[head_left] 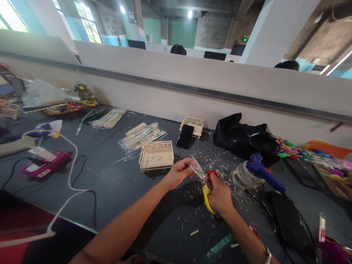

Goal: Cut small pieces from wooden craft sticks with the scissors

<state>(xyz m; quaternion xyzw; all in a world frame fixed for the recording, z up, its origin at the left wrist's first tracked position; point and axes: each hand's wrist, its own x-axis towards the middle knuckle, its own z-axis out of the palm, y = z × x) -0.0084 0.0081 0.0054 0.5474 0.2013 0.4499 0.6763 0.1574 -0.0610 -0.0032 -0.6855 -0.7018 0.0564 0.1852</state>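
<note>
My right hand [220, 195] grips a pair of scissors [208, 201] with red and yellow handles, its blades apart and pointing up and left. My left hand [179, 173] is closed in a pinch beside the blades; whatever lies between its fingertips is too small to make out. Left of the hands, a small wooden model bench [156, 157] made of sticks stands on the dark table. Small pale wood chips [220, 161] are scattered around the scissors, and a short stick piece [194, 233] lies nearer to me.
A phone [185, 136] leans on a second stick model [194, 123]. Bagged wooden sticks [144, 136] lie behind the bench. To the right are a black bag [242, 137], a blue glue gun [264, 172] and a black phone [290, 220]. A purple power strip [46, 165] trails a white cable [72, 165] at left.
</note>
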